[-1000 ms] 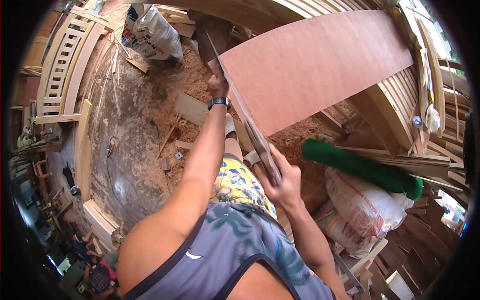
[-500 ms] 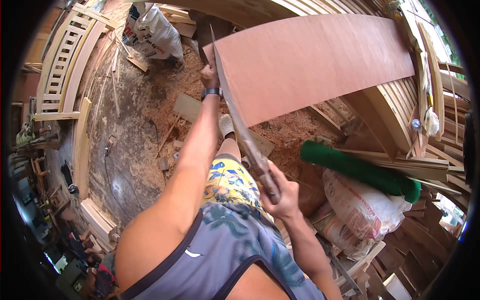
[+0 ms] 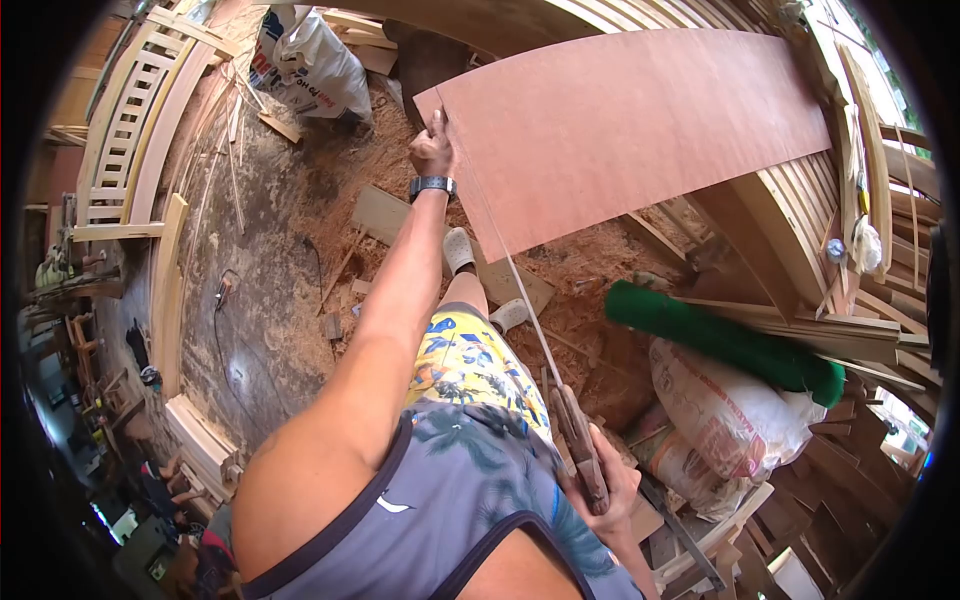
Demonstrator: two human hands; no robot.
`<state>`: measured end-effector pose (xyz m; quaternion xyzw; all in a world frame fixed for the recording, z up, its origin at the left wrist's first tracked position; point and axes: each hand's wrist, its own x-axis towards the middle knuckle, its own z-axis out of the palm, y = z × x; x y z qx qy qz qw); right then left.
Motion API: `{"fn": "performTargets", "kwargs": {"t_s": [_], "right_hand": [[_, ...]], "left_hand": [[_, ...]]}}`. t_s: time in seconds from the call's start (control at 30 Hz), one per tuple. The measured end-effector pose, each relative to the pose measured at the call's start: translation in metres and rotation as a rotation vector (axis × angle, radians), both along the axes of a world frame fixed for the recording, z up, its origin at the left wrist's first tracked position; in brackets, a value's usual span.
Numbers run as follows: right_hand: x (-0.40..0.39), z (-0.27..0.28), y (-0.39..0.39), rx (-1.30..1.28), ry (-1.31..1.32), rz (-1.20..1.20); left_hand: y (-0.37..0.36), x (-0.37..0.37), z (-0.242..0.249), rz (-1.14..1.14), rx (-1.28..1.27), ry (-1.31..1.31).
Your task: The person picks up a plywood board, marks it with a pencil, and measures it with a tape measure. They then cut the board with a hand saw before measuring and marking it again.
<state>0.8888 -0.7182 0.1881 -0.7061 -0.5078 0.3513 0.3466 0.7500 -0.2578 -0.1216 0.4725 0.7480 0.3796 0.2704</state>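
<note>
A long reddish-brown plywood sheet (image 3: 640,130) stretches across the upper middle of the head view. At its left end my left hand (image 3: 432,152) grips the edge, with the thumb on top and a watch on the wrist. My right hand (image 3: 614,482) is wrapped round the wooden handle of a handsaw (image 3: 574,430), low beside my right hip. The saw's thin blade points up and away, reaching the sheet's near corner. A narrow line continues from there over the sheet, beside my left hand.
Sawdust and offcuts cover the floor (image 3: 270,260). Slatted wooden frames stand at the left (image 3: 130,130) and under the sheet. A green roll (image 3: 720,340) rests on a filled white sack (image 3: 715,410) at the right. Another sack (image 3: 315,70) stands beyond my left hand.
My right hand has drawn the handsaw back and down toward my hip; its blade no longer sticks up past the sheet's far edge. My left thumb now shows on top of the sheet.
</note>
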Motion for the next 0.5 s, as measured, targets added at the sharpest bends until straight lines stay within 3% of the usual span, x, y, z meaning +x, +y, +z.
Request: {"fn": "performTargets", "kwargs": {"t_s": [0.1, 0.17, 0.23, 0.33, 0.5], "right_hand": [[-0.003, -0.038, 0.039, 0.063, 0.004, -0.027], [-0.015, -0.088, 0.099, 0.088, 0.099, -0.077], [-0.024, -0.121, 0.162, 0.134, 0.022, -0.051], [-0.027, -0.111, 0.175, 0.125, 0.059, -0.061], [0.002, -0.028, 0.031, 0.008, -0.009, -0.007]], "left_hand": [[-0.007, 0.0, 0.003, -0.012, -0.021, 0.036], [-0.012, 0.0, 0.002, -0.03, -0.095, 0.003], [-0.024, 0.001, -0.003, -0.008, -0.034, 0.028], [-0.017, 0.0, -0.013, -0.031, 0.015, -0.028], [-0.004, 0.001, -0.008, -0.037, -0.035, 0.113]]}}
